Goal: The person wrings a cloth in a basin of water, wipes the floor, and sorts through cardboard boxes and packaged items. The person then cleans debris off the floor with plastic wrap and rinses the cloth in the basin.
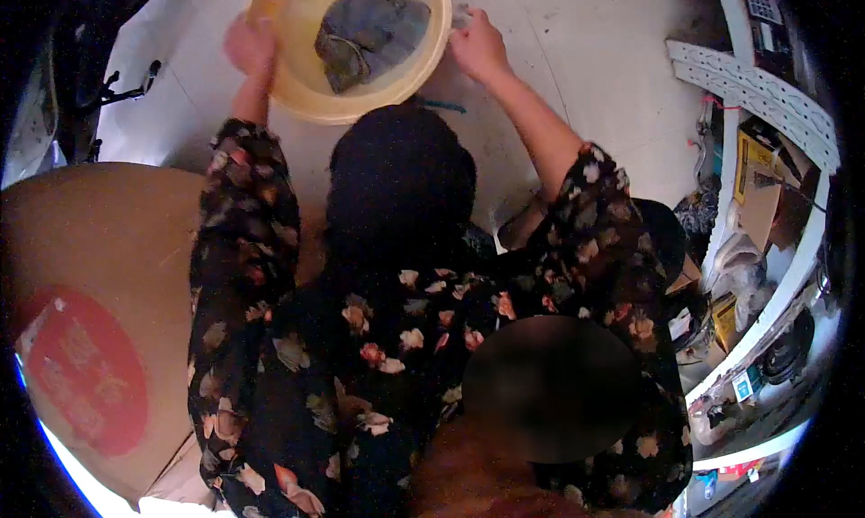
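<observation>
Illegibly lettered red carton label (pixel 86 369), right grip (pixel 481 48) pinching grey scrap (pixel 460 16) beside basin (pixel 329 111), left grip (pixel 250 46) unclear

A loose black garment (pixel 360 410), printed with scattered cream, red and orange flowers, is worn with wide matching sleeves (pixel 248 221); forearms (pixel 541 126), left hand (pixel 250 45) and right hand (pixel 479 48) are left bare.

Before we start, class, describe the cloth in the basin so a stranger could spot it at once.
At the top of the view, against the pale floor, is a round yellow basin. Inside lies a crumpled cloth, its dark, dull grey standing out from the smooth yellow around it.
</observation>
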The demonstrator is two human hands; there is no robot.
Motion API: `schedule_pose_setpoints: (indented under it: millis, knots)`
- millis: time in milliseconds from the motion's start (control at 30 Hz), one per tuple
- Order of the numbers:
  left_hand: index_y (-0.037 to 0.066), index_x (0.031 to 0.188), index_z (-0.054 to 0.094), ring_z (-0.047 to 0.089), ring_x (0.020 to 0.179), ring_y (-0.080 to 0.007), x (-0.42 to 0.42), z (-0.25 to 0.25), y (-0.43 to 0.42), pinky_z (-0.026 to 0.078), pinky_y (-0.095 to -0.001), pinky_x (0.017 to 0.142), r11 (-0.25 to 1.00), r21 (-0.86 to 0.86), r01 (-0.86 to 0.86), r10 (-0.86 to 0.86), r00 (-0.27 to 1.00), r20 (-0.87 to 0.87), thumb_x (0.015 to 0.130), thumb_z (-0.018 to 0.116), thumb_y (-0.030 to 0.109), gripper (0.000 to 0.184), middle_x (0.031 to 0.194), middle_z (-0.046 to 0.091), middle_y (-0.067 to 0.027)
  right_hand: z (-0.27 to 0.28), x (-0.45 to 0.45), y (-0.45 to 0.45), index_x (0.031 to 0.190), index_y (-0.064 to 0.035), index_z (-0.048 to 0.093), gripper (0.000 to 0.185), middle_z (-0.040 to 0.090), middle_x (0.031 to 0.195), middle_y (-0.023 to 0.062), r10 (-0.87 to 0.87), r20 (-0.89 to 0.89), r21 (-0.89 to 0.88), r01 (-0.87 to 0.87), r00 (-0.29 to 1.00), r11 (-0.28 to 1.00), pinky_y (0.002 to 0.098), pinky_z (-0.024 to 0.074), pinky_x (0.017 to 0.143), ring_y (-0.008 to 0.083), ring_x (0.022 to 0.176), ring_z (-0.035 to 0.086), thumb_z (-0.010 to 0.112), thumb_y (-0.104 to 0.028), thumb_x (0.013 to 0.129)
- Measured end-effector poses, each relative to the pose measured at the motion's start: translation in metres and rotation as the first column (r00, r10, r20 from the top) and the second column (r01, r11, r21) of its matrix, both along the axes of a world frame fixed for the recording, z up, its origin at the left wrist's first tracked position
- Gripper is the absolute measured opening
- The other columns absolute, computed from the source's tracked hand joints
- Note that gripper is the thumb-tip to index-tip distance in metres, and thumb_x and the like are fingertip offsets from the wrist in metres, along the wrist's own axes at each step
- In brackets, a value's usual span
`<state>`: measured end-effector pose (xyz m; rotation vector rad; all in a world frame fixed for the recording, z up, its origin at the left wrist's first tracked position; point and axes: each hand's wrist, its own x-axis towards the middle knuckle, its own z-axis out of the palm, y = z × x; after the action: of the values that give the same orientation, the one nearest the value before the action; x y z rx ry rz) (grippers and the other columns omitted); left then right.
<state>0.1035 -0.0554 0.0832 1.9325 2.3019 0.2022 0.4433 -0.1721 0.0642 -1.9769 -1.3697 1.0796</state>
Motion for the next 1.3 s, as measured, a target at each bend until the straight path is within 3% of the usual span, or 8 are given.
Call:
schedule_pose_setpoints:
  millis: [67, 300, 400, 533, 833, 1033, 1200, 1300]
  knots:
    - [0.007, 0.128, 0.050, 0.054, 0.109, -0.0373, 0.012, -0.035, -0.023, 0.041, -0.0475, 0.095, 0.839, 0.259, 0.479, -0.484, 0.874, -0.047, 0.081, 0.062, 0.043, 0.060, 0.120, 0.055, -0.0218, 0.013, -0.009, -0.005, 0.122, -0.0006, 0.046, 0.045, 0.063, 0.099, 0.0216, -0.049, 0.079, 0.263, 0.027, 0.996, 0.964, 0.0406, 0.0502, 0.079, 0.0334, 0.093, 0.062, 0.056, -0.010, 0.080]
    - [0.020, 0.145, 0.028, 0.011, 0.138, -0.0442, 0.081, -0.104, -0.096, 0.023, -0.0635, 0.104, 0.949, -0.220, 0.226, -0.178, 0.960, 0.218, 0.077, 0.063, 0.057, 0.085, 0.153, 0.012, -0.0190, 0.049, -0.057, 0.009, 0.146, -0.0108, 0.011, 0.078, 0.035, 0.140, 0.0166, -0.214, -0.722, -0.358, -0.091, 0.658, 0.929, 0.0425, 0.0449, 0.096, 0.0314, 0.123, 0.043, 0.060, -0.030, 0.088]
    - [0.025, 0.142, 0.034, 0.026, 0.133, -0.0454, 0.086, -0.086, -0.102, 0.034, -0.0576, 0.100, 0.784, -0.383, 0.488, -0.539, 0.842, -0.030, 0.077, 0.065, 0.049, 0.076, 0.150, 0.020, -0.0220, 0.042, -0.060, 0.022, 0.147, -0.0187, -0.015, 0.094, -0.005, 0.154, 0.0125, -0.253, -0.747, -0.420, -0.142, 0.615, 0.896, 0.0525, 0.0388, 0.100, 0.0367, 0.141, 0.004, 0.056, -0.044, 0.089]
    - [0.020, 0.126, 0.054, 0.050, 0.110, -0.0443, 0.063, -0.106, -0.060, 0.045, -0.0479, 0.089, 0.917, -0.351, 0.187, 0.020, 0.861, 0.509, 0.077, 0.063, 0.030, 0.050, 0.127, 0.048, -0.0230, 0.021, -0.071, 0.035, 0.146, -0.0235, -0.017, 0.093, -0.013, 0.154, 0.0080, -0.371, -0.719, -0.544, -0.144, 0.588, 0.826, 0.0599, 0.0344, 0.099, 0.0395, 0.140, -0.009, 0.051, -0.052, 0.090]
    - [0.005, 0.099, 0.065, 0.056, 0.097, -0.0379, 0.146, 0.054, -0.051, 0.046, -0.0406, 0.086, 0.849, 0.300, 0.435, -0.527, 0.739, 0.419, 0.072, 0.064, 0.020, 0.030, 0.098, 0.059, -0.0196, -0.070, -0.080, 0.100, 0.118, -0.0114, 0.054, 0.062, 0.060, 0.109, 0.0115, -0.369, -0.924, -0.382, -0.194, 0.101, 0.904, 0.0416, 0.0459, 0.092, 0.0280, 0.101, 0.058, 0.031, -0.062, 0.091]
    - [0.006, 0.097, 0.063, 0.047, 0.106, -0.0374, 0.159, 0.040, -0.046, 0.039, -0.0478, 0.091, 0.881, 0.442, 0.167, -0.404, 0.751, 0.523, 0.072, 0.065, 0.024, 0.030, 0.106, 0.054, -0.0171, -0.117, -0.119, 0.112, 0.098, -0.0131, 0.057, 0.040, 0.061, 0.096, 0.0051, -0.385, -0.739, -0.280, -0.267, -0.553, 0.922, 0.0403, 0.0459, 0.089, 0.0241, 0.093, 0.057, 0.039, -0.048, 0.094]
    - [0.005, 0.091, 0.065, 0.059, 0.086, -0.0379, 0.141, 0.006, -0.023, 0.048, -0.0427, 0.079, 0.900, 0.427, 0.088, -0.343, 0.747, 0.569, 0.079, 0.059, 0.033, 0.031, 0.088, 0.064, -0.0178, -0.060, -0.122, 0.105, 0.098, -0.0104, 0.056, 0.035, 0.062, 0.092, 0.0070, -0.470, -0.882, -0.471, -0.021, 0.039, 0.882, 0.0377, 0.0492, 0.079, 0.0230, 0.085, 0.059, 0.043, -0.043, 0.095]
    - [0.007, 0.095, 0.068, 0.063, 0.084, -0.0365, 0.119, -0.025, 0.010, 0.049, -0.0420, 0.077, 0.978, -0.199, -0.064, 0.167, 0.814, 0.557, 0.085, 0.054, 0.044, 0.041, 0.090, 0.066, -0.0186, -0.018, -0.122, 0.113, 0.096, -0.0073, 0.056, 0.029, 0.060, 0.087, 0.0058, -0.429, -0.839, -0.437, 0.056, 0.335, 0.898, 0.0321, 0.0497, 0.070, 0.0193, 0.079, 0.059, 0.050, -0.035, 0.093]
